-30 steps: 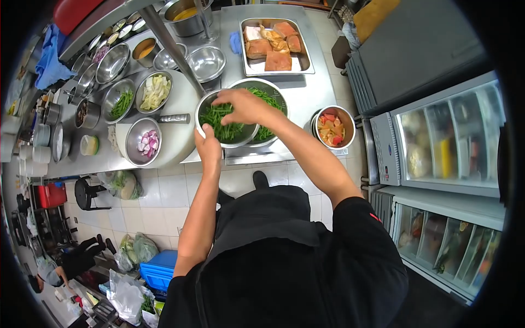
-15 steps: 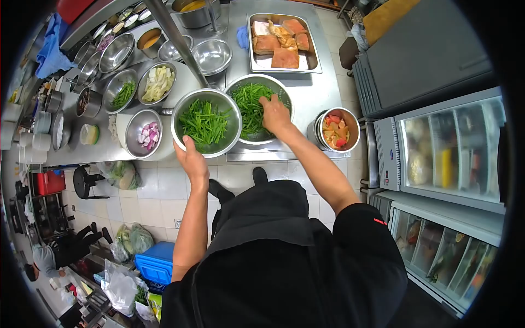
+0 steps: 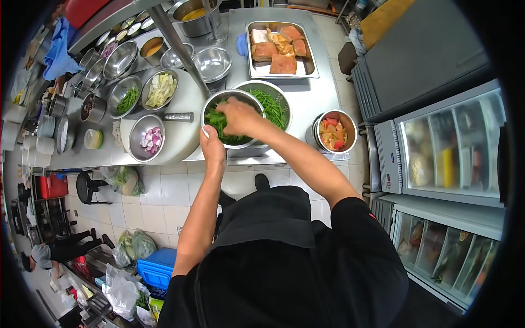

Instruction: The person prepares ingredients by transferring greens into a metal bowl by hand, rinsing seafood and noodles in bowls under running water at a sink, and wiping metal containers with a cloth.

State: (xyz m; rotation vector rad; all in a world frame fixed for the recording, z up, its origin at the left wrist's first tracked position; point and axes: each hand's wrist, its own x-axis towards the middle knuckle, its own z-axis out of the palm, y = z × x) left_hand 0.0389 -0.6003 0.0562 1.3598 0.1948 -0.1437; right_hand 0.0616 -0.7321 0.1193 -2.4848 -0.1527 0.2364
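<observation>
My left hand (image 3: 214, 146) is closed on the near rim of a steel bowl (image 3: 210, 128), its thumb over the edge. Cut green stalks (image 3: 218, 121), like chives, lie in that bowl. My right hand (image 3: 239, 116) is over and partly in the bowl, fingers down at the greens. Motion blurs those fingers, so their grip does not show. Behind and to the right, partly covered by the bowl, stands a perforated steel colander (image 3: 286, 103) with more of the same greens (image 3: 270, 106).
Bowls of diced red onion (image 3: 151, 140) and pale cut vegetables (image 3: 161, 90) stand left, near a metal knife handle (image 3: 179, 117). A tray (image 3: 311, 68) of browned slabs is behind. At right is a pot of cut tomato (image 3: 333, 133). Glass-front fridges (image 3: 448, 147) line the right side.
My right hand has moved left from the colander into the bowl. My left hand has shifted the bowl rightward, partly over the colander, uncovering the knife handle.
</observation>
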